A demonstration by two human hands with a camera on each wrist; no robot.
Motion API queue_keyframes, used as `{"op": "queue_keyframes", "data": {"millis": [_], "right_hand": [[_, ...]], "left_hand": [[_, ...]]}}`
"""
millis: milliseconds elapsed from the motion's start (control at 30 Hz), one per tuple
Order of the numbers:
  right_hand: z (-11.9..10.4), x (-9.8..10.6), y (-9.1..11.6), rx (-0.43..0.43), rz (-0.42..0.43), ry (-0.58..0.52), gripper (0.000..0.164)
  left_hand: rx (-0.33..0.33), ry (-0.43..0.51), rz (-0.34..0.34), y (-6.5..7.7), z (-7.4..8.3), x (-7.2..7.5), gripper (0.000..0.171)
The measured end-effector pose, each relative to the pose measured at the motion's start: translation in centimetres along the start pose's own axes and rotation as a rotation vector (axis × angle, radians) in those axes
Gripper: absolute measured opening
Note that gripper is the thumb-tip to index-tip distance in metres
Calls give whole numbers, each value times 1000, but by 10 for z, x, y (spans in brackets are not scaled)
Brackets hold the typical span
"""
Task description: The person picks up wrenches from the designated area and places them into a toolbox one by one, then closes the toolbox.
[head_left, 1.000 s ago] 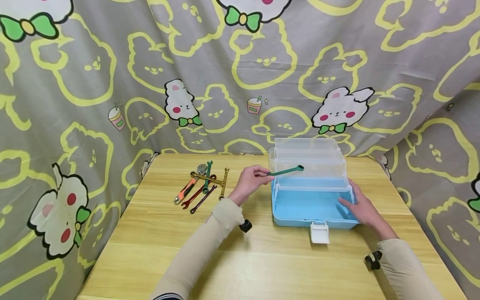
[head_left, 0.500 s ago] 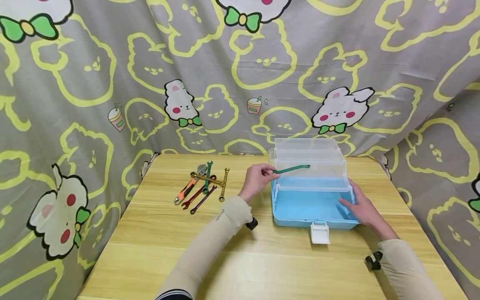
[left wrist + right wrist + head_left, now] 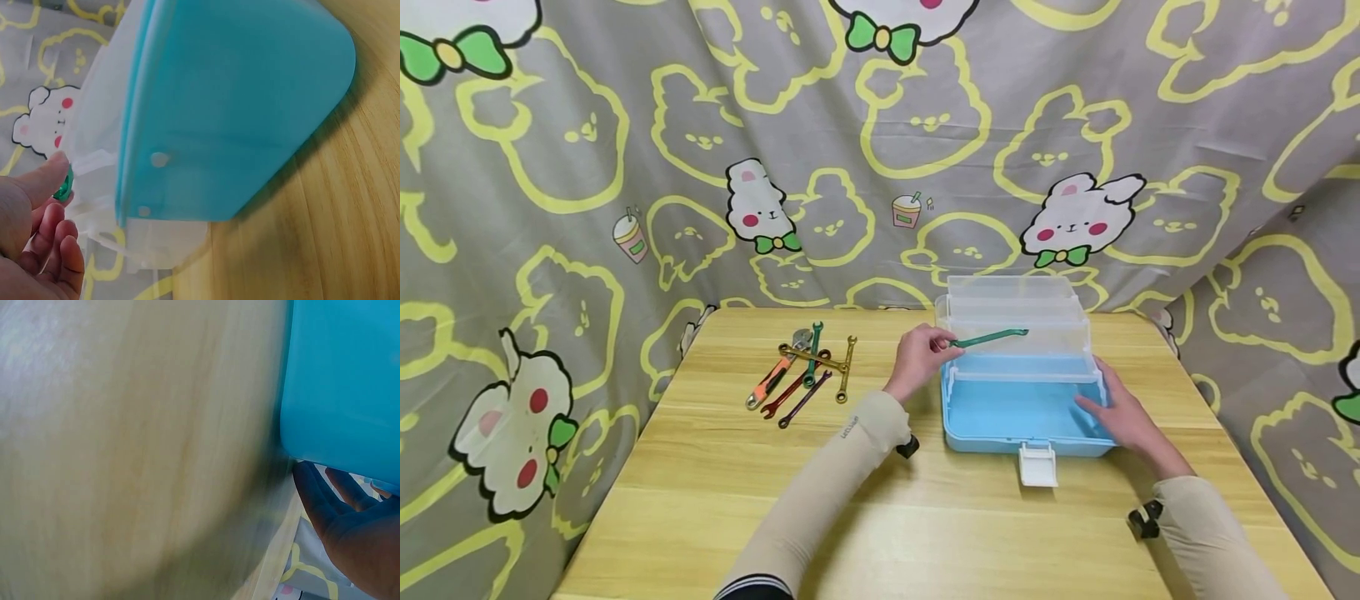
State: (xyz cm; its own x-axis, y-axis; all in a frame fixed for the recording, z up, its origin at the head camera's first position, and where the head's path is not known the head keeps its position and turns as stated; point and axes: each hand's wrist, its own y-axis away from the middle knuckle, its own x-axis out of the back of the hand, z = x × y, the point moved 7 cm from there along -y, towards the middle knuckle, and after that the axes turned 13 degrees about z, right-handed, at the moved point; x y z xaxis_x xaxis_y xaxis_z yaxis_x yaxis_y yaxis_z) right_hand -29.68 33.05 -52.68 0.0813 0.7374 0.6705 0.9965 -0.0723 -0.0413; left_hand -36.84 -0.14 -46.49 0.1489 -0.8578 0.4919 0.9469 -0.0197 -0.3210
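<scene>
Green wrench (image 3: 990,338) | left hand (image 3: 920,360) aloft, fingers (image 3: 50,231) pinching one end | right hand (image 3: 1126,412) gripping toolbox (image 3: 992,444)

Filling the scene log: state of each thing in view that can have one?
Toolbox: open, upright
Latch: undone, hanging down in front
Clear trays: raised, stepped toward the back
Held green wrench: off the table
Left hand: pinching that wrench
Right hand: holding the toolbox's right side
Adjustable wrench: lying flat; jaw setting too small to tell
Other wrenches: lying loose, some overlapping
</scene>
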Motion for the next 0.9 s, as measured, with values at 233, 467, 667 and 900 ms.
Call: {"op": "queue_keyframes", "data": {"millis": [233,467,667,900], "right_hand": [[1,-2,0,-8,-6,0,86],[0,0,1,-20,-11,6,86],[-2,0,1,-24,-11,2,86],[1,-1,2,-32,-11,-3,86]], "left_hand": [[1,-33,4,0,0,-5,21],[-24,-106,-6,-2,5,-9,22],[-35,-114,-16,-2,8,-11,19],[-27,-123,-27,-2,7,-13,20]]}}
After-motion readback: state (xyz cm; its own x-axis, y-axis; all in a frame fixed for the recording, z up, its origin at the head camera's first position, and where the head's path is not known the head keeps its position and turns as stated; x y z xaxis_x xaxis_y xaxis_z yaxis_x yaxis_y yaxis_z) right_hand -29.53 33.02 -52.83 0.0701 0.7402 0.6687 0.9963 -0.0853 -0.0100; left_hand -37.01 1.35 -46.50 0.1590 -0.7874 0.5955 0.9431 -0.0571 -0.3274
